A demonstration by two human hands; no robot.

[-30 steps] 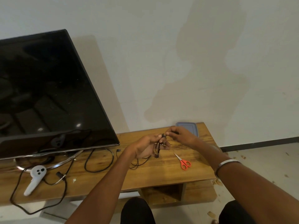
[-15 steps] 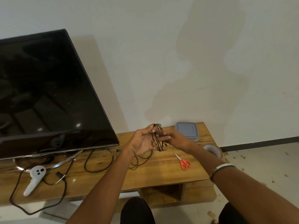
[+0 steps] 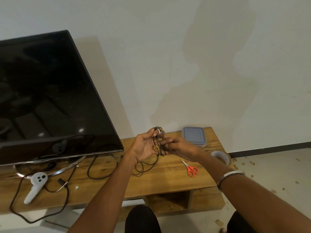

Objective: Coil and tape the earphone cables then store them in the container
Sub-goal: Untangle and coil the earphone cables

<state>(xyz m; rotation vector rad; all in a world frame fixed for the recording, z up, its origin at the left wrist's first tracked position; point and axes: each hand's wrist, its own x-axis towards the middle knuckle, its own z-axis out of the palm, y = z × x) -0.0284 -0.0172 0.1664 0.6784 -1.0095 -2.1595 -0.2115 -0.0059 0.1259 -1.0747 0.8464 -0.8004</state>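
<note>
Resting at the far left of a wooden bench, a white controller lies near a dark television, while at centre a person's left hand, palm up with fingers spread, carries loops of black earphone cable wound around them above the bench. The right hand pinches the coil's right side, with slack trailing down to the wood. Orange scissors lie near right; a lidded grey container sits far right, a tape roll beside it.
</note>
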